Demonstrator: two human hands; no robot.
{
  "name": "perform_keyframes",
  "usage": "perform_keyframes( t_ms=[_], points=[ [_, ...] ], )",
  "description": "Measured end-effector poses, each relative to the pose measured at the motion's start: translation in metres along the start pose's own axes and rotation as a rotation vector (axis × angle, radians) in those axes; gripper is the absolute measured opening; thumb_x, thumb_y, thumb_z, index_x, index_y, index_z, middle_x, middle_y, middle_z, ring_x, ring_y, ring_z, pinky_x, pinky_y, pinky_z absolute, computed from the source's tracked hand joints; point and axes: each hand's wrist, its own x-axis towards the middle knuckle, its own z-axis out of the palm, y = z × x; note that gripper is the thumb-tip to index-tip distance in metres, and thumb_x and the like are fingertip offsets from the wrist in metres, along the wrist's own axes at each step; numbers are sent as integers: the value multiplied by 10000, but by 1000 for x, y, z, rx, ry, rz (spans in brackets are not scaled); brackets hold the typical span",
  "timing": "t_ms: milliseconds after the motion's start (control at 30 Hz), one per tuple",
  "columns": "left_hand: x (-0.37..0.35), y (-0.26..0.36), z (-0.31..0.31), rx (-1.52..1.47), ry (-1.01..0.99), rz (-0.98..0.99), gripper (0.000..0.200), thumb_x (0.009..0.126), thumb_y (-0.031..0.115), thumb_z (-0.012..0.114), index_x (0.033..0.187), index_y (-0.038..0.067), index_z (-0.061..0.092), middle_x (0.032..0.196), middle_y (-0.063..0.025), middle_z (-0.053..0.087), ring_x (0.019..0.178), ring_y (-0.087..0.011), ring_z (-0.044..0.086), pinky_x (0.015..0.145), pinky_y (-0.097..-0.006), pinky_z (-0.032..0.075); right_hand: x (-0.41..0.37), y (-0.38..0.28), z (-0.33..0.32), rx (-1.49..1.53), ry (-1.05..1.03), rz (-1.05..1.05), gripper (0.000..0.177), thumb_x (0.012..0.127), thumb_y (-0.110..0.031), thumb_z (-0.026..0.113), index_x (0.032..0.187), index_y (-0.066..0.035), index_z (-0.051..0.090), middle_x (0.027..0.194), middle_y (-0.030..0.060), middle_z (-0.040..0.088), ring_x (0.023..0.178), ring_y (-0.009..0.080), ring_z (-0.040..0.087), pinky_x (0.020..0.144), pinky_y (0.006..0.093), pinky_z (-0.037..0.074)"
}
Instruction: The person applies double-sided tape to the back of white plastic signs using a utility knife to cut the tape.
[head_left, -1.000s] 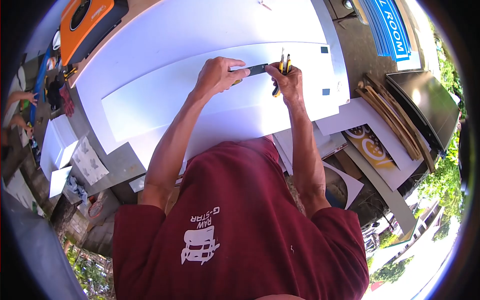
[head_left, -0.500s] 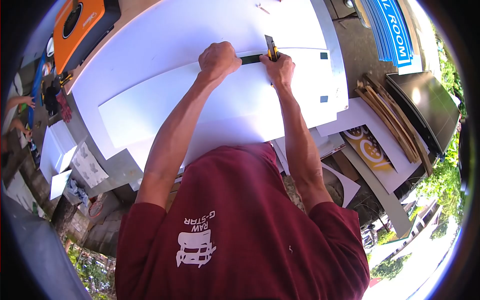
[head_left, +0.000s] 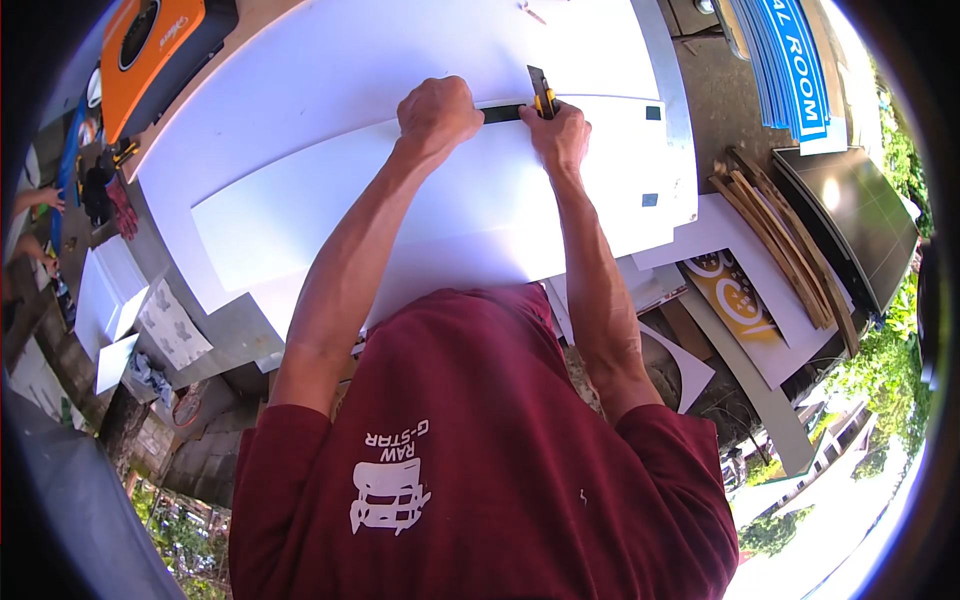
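A long white panel [head_left: 370, 190] lies on a larger white sheet [head_left: 380, 50]. Along its far edge runs a dark strip [head_left: 503, 114], stretched between my two hands. My left hand [head_left: 440, 112] is closed at the strip's left end. Closed at its right end, my right hand [head_left: 558, 135] also holds a cutter knife [head_left: 543, 95] with yellow parts, its blade pointing away from me. Two small dark pieces, one upper [head_left: 653, 113] and one lower [head_left: 650, 200], sit near the panel's right edge.
An orange machine [head_left: 165, 50] stands at the upper left, with red-and-black gloves [head_left: 120, 205] below it. Blue signs [head_left: 790, 70], wooden strips [head_left: 790, 240] and a dark glossy panel [head_left: 860, 210] are on the right. Another person's hands [head_left: 45, 200] show at the far left.
The view has shifted slightly. Both hands keep nearly the same places at the strip, and the knife remains in my right hand.
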Motion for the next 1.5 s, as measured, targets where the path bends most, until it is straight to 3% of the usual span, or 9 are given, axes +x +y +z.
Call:
perform_keyframes(
  t_ms=[133,300,700,900,1100,1200,1300,1400,1500],
  points=[
    [1,-3,-1,19,-40,-37,203,800,275,718,913,130,805,782,-66,748,797,-268,721,758,-404,556,-3,-2,-1,-9,1,-18,340,774,-357,818,934,-61,769,775,126,729,712,304,702,694,429,557],
    [2,-10,-3,41,-22,-57,203,799,275,718,921,138,807,788,-67,749,800,-268,720,765,-406,555,-8,-11,3,-34,-7,-45,366,783,-387,817,935,-56,773,701,92,696,644,239,665,642,419,530],
    [3,-19,-4,35,-32,-62,201,811,275,727,931,136,809,820,-74,759,832,-266,726,795,-406,560,-10,-16,12,-64,-4,-66,381,784,-387,813,972,-59,764,754,108,716,678,263,687,665,428,544],
    [4,-17,-1,51,-34,-69,193,808,267,729,922,132,808,806,-76,756,824,-266,726,787,-400,559,-13,-17,16,-92,41,-95,315,783,-320,813,995,-90,773,840,124,746,778,320,722,753,435,564],
    [3,-16,-2,72,-46,-65,181,803,264,729,888,123,803,780,-70,748,799,-266,724,752,-393,559,-8,-15,13,-49,30,-77,469,747,-359,852,984,1,666,832,146,734,772,303,727,735,428,565],
    [2,-16,-2,92,-50,-62,186,803,274,733,889,123,800,781,-67,748,795,-267,724,746,-395,559,-8,-17,10,-71,-4,-83,595,694,-410,881,1022,10,617,812,153,726,762,297,725,707,424,566],
    [2,-18,1,87,-24,-54,196,804,285,736,898,125,800,785,-68,749,796,-270,725,745,-397,559,-10,-20,7,-148,-21,-63,662,716,-517,858,1032,17,626,801,138,708,694,238,702,617,369,561],
    [2,-16,1,79,-6,-54,203,806,289,738,908,126,801,790,-73,750,800,-272,726,748,-397,560,-8,-19,14,-247,-20,-85,689,701,-531,861,1043,10,607,817,150,708,695,238,701,599,359,554],
    [0,-16,1,90,7,-40,210,804,286,737,916,120,801,790,-82,750,799,-272,727,746,-399,561,-18,-7,12,-315,26,-288,640,788,-503,800,1075,18,563,798,156,696,676,250,697,582,392,553]
  ],
)
